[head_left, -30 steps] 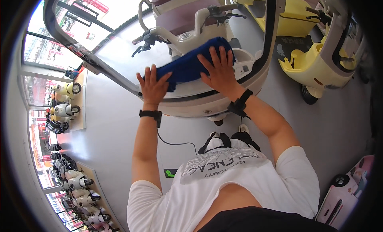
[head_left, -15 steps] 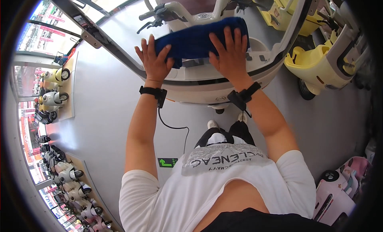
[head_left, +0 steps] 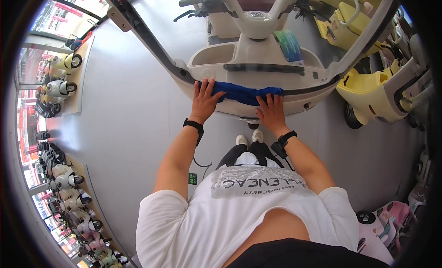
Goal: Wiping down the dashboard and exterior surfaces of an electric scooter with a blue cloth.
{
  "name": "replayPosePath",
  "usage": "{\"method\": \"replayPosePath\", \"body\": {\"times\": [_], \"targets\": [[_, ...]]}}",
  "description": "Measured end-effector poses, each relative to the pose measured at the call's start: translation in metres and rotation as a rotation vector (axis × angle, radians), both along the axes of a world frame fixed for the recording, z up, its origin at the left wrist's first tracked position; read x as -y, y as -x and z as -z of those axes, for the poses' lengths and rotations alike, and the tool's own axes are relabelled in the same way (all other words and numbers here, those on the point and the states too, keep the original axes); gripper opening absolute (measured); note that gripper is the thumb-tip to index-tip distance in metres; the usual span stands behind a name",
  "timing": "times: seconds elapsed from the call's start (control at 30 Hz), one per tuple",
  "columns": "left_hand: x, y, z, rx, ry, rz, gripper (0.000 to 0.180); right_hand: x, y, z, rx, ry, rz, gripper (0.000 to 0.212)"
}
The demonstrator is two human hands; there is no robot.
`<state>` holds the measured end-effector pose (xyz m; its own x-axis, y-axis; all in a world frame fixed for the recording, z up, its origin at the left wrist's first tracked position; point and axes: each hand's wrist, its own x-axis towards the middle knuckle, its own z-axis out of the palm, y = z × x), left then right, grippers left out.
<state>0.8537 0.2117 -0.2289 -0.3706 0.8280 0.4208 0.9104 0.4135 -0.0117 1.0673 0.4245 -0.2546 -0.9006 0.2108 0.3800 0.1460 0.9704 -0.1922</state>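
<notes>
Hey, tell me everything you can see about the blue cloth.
The blue cloth is deep blue, apparently soft fabric, bunched into a long, creased strip with uneven edges. It stretches crosswise along the dark lower windshield edge of a cream vehicle, its middle sagging slightly. The left hand touches its left end and the right hand its right part, both with fingers extended. How it is folded can't be told.

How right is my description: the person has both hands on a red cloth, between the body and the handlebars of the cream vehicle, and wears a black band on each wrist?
One detail is wrong: the cloth is blue, as the head view shows. Both the left hand and the right hand are indeed on it; the rest is right.
</notes>
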Motion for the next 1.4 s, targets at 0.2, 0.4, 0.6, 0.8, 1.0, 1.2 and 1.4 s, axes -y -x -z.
{"method": "replayPosePath", "body": {"times": [0.2, 0.4, 0.6, 0.8, 1.0, 1.2, 1.4], "targets": [[0.017, 0.035, -0.042, -0.092, 0.091, 0.024, 0.035, 0.005, 0.038, -0.045, -0.064, 0.002, -0.002, 0.051], [0.003, 0.102, -0.131, -0.223, -0.108, -0.069, 0.052, 0.002, 0.120, -0.145, -0.390, -0.184, 0.101, 0.054], [-0.010, 0.166, -0.201, -0.344, -0.467, 0.117, 0.065, 0.025, 0.177, -0.243, -0.462, -0.225, 0.233, 0.058], [-0.014, 0.175, -0.166, -0.170, -0.539, 0.211, 0.054, 0.029, 0.189, -0.223, -0.443, -0.372, 0.382, 0.065], [0.012, 0.164, -0.093, -0.088, -0.485, 0.261, 0.052, 0.056, 0.173, -0.150, -0.401, -0.269, 0.369, 0.051], [0.046, 0.148, -0.019, -0.036, -0.316, 0.375, 0.045, 0.107, 0.124, -0.040, -0.001, -0.157, 0.432, 0.060], [0.063, 0.140, 0.012, 0.028, -0.275, 0.463, 0.040, 0.156, 0.112, 0.005, 0.067, -0.005, 0.403, 0.061]]}}
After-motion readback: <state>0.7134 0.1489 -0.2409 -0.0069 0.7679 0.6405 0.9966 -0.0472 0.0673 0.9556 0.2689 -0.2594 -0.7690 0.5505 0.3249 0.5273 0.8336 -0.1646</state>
